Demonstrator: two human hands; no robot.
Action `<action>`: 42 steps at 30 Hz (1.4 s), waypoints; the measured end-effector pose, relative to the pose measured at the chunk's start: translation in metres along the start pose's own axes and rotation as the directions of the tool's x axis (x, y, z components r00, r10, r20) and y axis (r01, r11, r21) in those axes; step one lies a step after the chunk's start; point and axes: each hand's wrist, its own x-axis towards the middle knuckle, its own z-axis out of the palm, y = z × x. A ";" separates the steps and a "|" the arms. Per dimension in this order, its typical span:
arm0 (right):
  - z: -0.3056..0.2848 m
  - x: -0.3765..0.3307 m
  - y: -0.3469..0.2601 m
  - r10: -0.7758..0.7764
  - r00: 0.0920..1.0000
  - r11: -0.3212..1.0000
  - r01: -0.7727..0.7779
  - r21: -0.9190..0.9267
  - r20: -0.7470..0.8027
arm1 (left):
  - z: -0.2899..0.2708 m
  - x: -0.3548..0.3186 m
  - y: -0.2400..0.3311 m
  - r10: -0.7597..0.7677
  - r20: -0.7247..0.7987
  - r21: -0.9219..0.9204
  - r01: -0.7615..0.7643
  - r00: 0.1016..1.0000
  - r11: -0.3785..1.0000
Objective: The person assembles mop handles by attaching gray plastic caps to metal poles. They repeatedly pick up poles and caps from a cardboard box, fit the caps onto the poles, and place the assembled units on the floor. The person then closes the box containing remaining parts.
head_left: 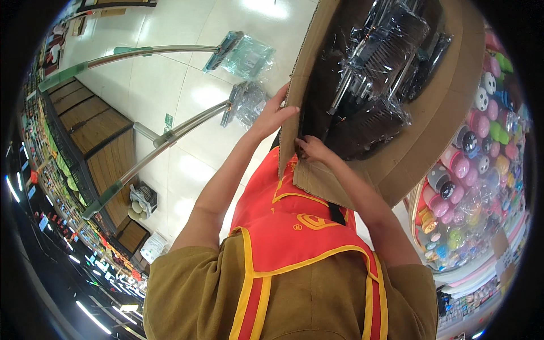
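Observation:
A large open cardboard box (pixel 462 85) stands in front of me, its flaps spread. Inside lie several dark dustpan and broom sets (pixel 391 51) in clear plastic, with metal poles among them. My left hand (pixel 271 118) is at the box's left flap, thumb against the cardboard and the other fingers partly hidden behind its edge. At the near left corner, my right hand (pixel 314 150) has its fingers bent and closed on the cardboard edge, just short of the wrapped dustpans.
Left of the box, two long-handled dustpan sets with green-gripped poles (pixel 170 136) stand on the pale tiled floor (pixel 198 164). A wooden display stand (pixel 105 153) is farther left. To the right, a heap of colourful toy-like items (pixel 462 175) sits close to the box.

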 end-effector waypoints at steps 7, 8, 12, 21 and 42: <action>-0.018 -0.011 -0.013 0.292 0.943 0.907 -0.326 0.267 0.160 | -0.013 0.000 -0.008 0.015 -0.017 -0.044 -0.016 1.000 0.999; -0.020 -0.015 -0.012 0.290 0.949 0.899 -0.314 0.305 0.123 | -0.013 0.000 -0.006 0.028 -0.021 -0.053 -0.029 0.999 0.998; -0.041 -0.039 -0.015 0.244 0.969 0.911 -0.244 0.333 0.044 | -0.015 0.001 -0.014 0.069 -0.038 -0.080 -0.072 0.997 0.994; -0.092 -0.123 -0.039 0.101 0.988 0.842 -0.147 0.519 0.116 | -0.015 0.001 -0.010 0.043 -0.039 -0.099 -0.047 0.998 0.994; -0.122 -0.231 -0.084 0.002 0.927 0.770 0.239 0.592 -0.376 | -0.021 0.004 -0.042 -0.043 -0.180 -0.096 0.026 0.983 0.995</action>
